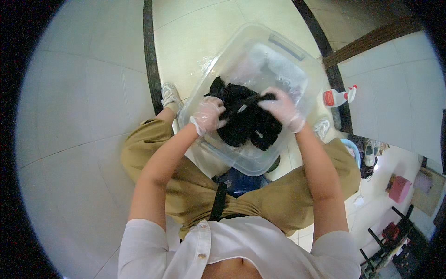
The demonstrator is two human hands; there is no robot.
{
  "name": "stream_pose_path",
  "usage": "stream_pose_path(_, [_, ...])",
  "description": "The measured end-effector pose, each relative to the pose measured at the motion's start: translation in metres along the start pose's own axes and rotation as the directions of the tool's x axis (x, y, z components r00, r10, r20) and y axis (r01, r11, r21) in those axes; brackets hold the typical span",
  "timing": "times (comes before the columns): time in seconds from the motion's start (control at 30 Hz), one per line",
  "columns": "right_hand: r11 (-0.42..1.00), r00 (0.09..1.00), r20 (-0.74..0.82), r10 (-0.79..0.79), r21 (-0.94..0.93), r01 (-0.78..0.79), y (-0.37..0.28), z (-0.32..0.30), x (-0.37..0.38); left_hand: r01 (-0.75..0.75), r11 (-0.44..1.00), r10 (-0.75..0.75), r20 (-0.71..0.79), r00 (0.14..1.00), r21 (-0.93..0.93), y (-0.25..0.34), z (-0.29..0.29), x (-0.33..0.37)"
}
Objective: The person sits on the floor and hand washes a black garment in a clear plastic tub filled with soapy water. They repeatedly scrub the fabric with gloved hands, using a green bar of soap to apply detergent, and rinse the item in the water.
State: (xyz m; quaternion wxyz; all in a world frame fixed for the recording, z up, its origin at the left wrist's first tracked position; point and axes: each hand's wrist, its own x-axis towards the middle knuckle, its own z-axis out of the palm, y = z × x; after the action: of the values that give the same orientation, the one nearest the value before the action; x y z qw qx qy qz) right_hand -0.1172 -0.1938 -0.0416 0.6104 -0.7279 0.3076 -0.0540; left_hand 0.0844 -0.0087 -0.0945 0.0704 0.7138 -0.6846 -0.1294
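Observation:
A black garment [241, 122], wet and bunched, is held over the near half of a clear plastic tub [204, 148]. My left hand [210, 114], in a thin see-through glove, is closed on the cloth's left side. Gloved the same way, my right hand [281, 108] pinches a raised band of the cloth on the right. A small pale label shows on that band. Whitish suds and water [278, 69] lie in the tub's far part. The garment's exact kind cannot be made out.
Right of the tub, a clear spray bottle [335, 98] with a red and white head lies on the tiles. The tub stands between my knees, in front of a dark blue seat [241, 181]. A light blue basin [350, 151] is beside my right knee. Farther right are shoes [369, 153] and a pink box [398, 189].

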Motion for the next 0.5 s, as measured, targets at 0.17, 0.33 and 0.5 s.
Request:
stream_pose_path(0.17, [0.667, 0.894, -0.370, 0.251, 0.736, 0.117, -0.015, -0.053, 0.001, 0.004, -0.322, -0.486, 0.168, 0.858, -0.947, 0.012, -0.041, 0.039])
stream_pose_path(0.33, [0.844, 0.815, -0.565, 0.125, -0.372, -0.387, 0.052, -0.029, 0.046, 0.520, 0.518, -0.550, 0.200, 0.811, -0.679, 0.035, -0.032, 0.113])
stream_pose_path(0.5, [0.455, 0.895, -0.144, 0.422, -0.821, -0.346, 0.062, 0.049, 0.044, 0.465, 0.883, -0.425, 0.309, 0.851, -0.065, 0.028, 0.045, 0.122])
